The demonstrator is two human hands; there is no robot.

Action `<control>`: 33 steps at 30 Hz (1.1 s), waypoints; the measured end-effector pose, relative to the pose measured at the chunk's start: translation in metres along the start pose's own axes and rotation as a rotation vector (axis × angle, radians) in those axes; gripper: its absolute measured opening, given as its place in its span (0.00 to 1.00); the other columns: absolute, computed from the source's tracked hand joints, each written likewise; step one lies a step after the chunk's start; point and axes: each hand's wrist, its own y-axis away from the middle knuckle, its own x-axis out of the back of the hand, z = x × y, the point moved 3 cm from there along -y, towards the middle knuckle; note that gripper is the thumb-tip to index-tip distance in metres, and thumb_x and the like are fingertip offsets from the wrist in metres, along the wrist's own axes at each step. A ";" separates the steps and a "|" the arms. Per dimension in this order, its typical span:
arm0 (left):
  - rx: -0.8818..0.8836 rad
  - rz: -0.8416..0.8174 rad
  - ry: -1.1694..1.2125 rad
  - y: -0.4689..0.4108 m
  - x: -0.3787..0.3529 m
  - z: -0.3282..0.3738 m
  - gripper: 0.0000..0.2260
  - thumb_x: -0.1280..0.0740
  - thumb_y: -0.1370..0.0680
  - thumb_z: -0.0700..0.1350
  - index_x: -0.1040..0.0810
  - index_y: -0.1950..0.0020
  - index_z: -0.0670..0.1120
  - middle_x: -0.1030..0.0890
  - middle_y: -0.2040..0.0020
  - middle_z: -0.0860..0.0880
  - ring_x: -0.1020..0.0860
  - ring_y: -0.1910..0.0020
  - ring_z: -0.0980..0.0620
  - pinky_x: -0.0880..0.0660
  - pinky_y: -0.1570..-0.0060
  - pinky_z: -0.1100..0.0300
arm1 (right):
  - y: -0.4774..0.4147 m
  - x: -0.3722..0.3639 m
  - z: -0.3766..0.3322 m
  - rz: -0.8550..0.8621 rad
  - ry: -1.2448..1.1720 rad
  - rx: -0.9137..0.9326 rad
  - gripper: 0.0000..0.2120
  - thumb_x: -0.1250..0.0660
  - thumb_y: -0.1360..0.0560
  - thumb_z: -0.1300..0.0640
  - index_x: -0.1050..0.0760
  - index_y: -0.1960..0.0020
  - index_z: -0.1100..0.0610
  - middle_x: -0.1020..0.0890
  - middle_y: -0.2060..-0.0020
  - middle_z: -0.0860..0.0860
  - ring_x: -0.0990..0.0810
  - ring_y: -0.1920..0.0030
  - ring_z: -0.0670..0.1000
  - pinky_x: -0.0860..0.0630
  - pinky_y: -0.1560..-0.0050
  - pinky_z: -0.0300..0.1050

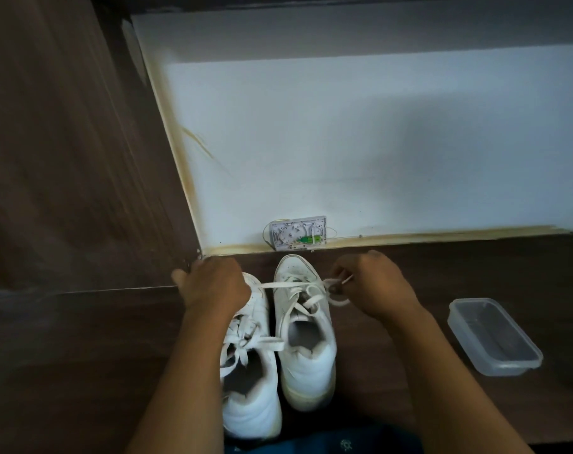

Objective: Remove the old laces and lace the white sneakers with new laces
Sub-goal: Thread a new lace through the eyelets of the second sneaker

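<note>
Two white sneakers stand side by side on the dark wood floor, toes toward the wall. The left sneaker [250, 381] is still laced, its lace loose over the tongue. The right sneaker [306, 342] has a white lace [288, 284] pulled sideways across its front eyelets. My left hand [213, 286] covers the left sneaker's toe and grips one end of that lace. My right hand [373, 286] is beside the right sneaker's toe, pinching the other end, whose tip sticks out between the fingers.
A clear plastic container [495, 335] lies on the floor to the right. A small white wall box [298, 232] with a green part sits at the wall's base behind the sneakers. A wooden panel [65, 158] rises on the left.
</note>
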 end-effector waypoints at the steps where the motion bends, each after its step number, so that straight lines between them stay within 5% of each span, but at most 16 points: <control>1: 0.021 -0.044 -0.016 0.001 -0.003 -0.001 0.10 0.37 0.25 0.47 0.23 0.45 0.51 0.23 0.41 0.50 0.28 0.38 0.47 0.38 0.40 0.46 | 0.000 0.001 0.000 -0.016 -0.018 -0.016 0.08 0.27 0.31 0.49 0.19 0.53 0.49 0.16 0.58 0.45 0.22 0.51 0.50 0.28 0.56 0.42; 3: -0.107 -0.091 0.080 -0.001 -0.012 0.006 0.12 0.37 0.26 0.42 0.22 0.43 0.50 0.24 0.41 0.50 0.29 0.37 0.47 0.36 0.36 0.45 | 0.000 0.000 -0.002 -0.099 -0.041 -0.031 0.08 0.28 0.33 0.49 0.20 0.55 0.50 0.16 0.58 0.46 0.21 0.53 0.49 0.27 0.57 0.41; 6: -0.421 -0.185 0.609 0.004 -0.014 0.030 0.18 0.33 0.24 0.41 0.25 0.35 0.49 0.25 0.37 0.50 0.28 0.36 0.51 0.32 0.36 0.57 | -0.002 -0.005 -0.007 -0.227 -0.031 -0.031 0.09 0.31 0.34 0.56 0.20 0.53 0.51 0.17 0.57 0.48 0.20 0.53 0.52 0.27 0.57 0.40; 9: -0.536 -0.219 0.681 0.007 -0.018 0.050 0.15 0.29 0.26 0.42 0.20 0.40 0.46 0.21 0.46 0.49 0.24 0.45 0.53 0.29 0.45 0.63 | -0.004 -0.012 -0.007 -0.262 0.025 -0.001 0.13 0.33 0.34 0.56 0.23 0.50 0.48 0.20 0.54 0.50 0.23 0.50 0.55 0.31 0.54 0.40; 11: -0.489 -0.209 0.746 0.003 -0.024 0.050 0.08 0.29 0.27 0.37 0.17 0.50 0.46 0.21 0.56 0.51 0.22 0.55 0.53 0.25 0.50 0.60 | -0.003 -0.016 -0.005 -0.277 0.086 0.006 0.15 0.34 0.32 0.56 0.26 0.46 0.48 0.21 0.51 0.50 0.25 0.47 0.57 0.28 0.50 0.45; 14: -0.410 -0.248 0.783 -0.005 -0.027 0.042 0.13 0.34 0.26 0.32 0.20 0.62 0.50 0.23 0.67 0.54 0.25 0.65 0.54 0.27 0.61 0.61 | 0.000 -0.015 0.000 -0.294 0.127 -0.068 0.11 0.36 0.29 0.57 0.24 0.46 0.50 0.19 0.52 0.51 0.22 0.49 0.56 0.26 0.55 0.45; 18: -0.214 -0.010 0.473 -0.015 -0.011 0.013 0.09 0.37 0.27 0.35 0.18 0.56 0.44 0.18 0.57 0.46 0.21 0.55 0.47 0.25 0.52 0.58 | 0.001 -0.010 0.008 -0.274 0.201 -0.207 0.07 0.34 0.26 0.58 0.19 0.50 0.53 0.18 0.53 0.55 0.19 0.52 0.56 0.24 0.55 0.45; 21: -0.086 -0.046 0.271 -0.014 -0.016 -0.003 0.09 0.37 0.28 0.38 0.19 0.53 0.42 0.19 0.49 0.42 0.22 0.48 0.44 0.25 0.48 0.56 | 0.002 -0.006 0.015 -0.223 0.229 -0.308 0.09 0.35 0.25 0.59 0.21 0.47 0.55 0.18 0.52 0.54 0.19 0.50 0.56 0.23 0.52 0.48; 23: -0.168 -0.143 0.310 -0.011 -0.023 0.005 0.11 0.37 0.27 0.39 0.20 0.49 0.45 0.20 0.47 0.44 0.22 0.47 0.46 0.24 0.48 0.57 | 0.004 -0.010 0.012 -0.287 0.231 -0.306 0.08 0.35 0.26 0.56 0.21 0.49 0.53 0.19 0.51 0.53 0.20 0.48 0.56 0.24 0.48 0.50; 26: -0.402 -0.335 0.742 -0.003 -0.029 0.029 0.12 0.33 0.24 0.40 0.21 0.41 0.48 0.19 0.48 0.49 0.21 0.48 0.50 0.25 0.45 0.57 | -0.001 -0.022 -0.001 -0.336 0.059 -0.153 0.04 0.32 0.30 0.51 0.22 0.56 0.50 0.19 0.56 0.48 0.21 0.48 0.53 0.27 0.52 0.42; 30: -0.475 -0.227 0.724 -0.004 -0.030 0.044 0.08 0.32 0.26 0.35 0.17 0.53 0.46 0.20 0.59 0.50 0.21 0.58 0.51 0.23 0.52 0.55 | -0.008 -0.024 -0.019 -0.274 -0.078 -0.022 0.10 0.32 0.29 0.61 0.18 0.49 0.54 0.17 0.53 0.52 0.20 0.51 0.52 0.33 0.58 0.38; 33: -0.416 -0.224 0.742 -0.006 -0.027 0.042 0.13 0.37 0.25 0.31 0.23 0.60 0.49 0.25 0.67 0.56 0.27 0.67 0.58 0.29 0.66 0.70 | -0.008 -0.025 -0.013 -0.237 0.000 -0.058 0.08 0.33 0.28 0.61 0.19 0.51 0.53 0.17 0.53 0.52 0.20 0.51 0.53 0.29 0.57 0.40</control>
